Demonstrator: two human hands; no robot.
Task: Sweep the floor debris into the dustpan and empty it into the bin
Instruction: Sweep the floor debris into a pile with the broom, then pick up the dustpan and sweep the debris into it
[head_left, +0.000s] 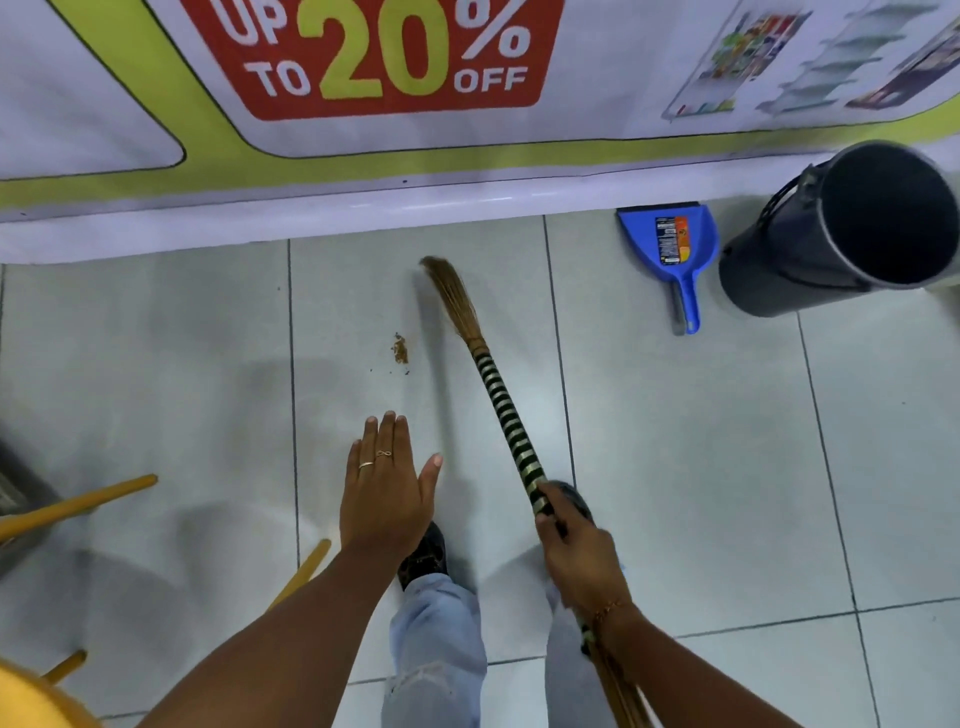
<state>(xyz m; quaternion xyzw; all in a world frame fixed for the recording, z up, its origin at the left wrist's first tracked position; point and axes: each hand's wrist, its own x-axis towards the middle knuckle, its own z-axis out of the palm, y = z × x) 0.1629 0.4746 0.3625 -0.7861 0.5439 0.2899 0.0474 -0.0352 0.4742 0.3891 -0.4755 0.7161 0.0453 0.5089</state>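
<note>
Right hand grips the broom; left hand hovers, fingers spread.
Debris at broom's nine o'clock; dustpan and bin at two o'clock, chair legs left.

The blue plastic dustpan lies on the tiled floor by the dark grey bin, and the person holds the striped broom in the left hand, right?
Not quite. The head view shows the right hand gripping the black-and-cream striped broom; the left hand is open and empty. The rest holds: the blue plastic dustpan lies on the tiled floor by the dark grey bin.
</note>
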